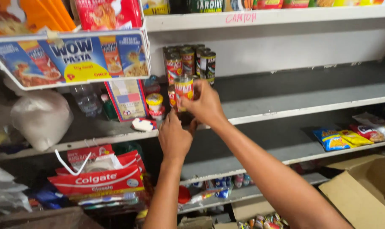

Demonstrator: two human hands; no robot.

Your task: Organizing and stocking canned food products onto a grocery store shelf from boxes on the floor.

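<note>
My right hand (206, 104) is shut on a red-labelled tin can (183, 90) and holds it upright at the front of the grey middle shelf (285, 111). Just below it, my left hand (174, 136) reaches up with its fingers at the shelf edge under the can; what it holds is hidden. Behind the held can stands a stack of similar red and dark cans (190, 63), two tiers high. A further can (171, 96) stands to the left of the held one.
A wire rack of pasta packets (69, 57) hangs at the upper left. A white bag (41, 118), a small yellow-lidded jar (155, 104) and a card box (128, 98) sit on the shelf's left. Snack packets (353, 136) lie lower right. An open cardboard box (366, 191) stands below.
</note>
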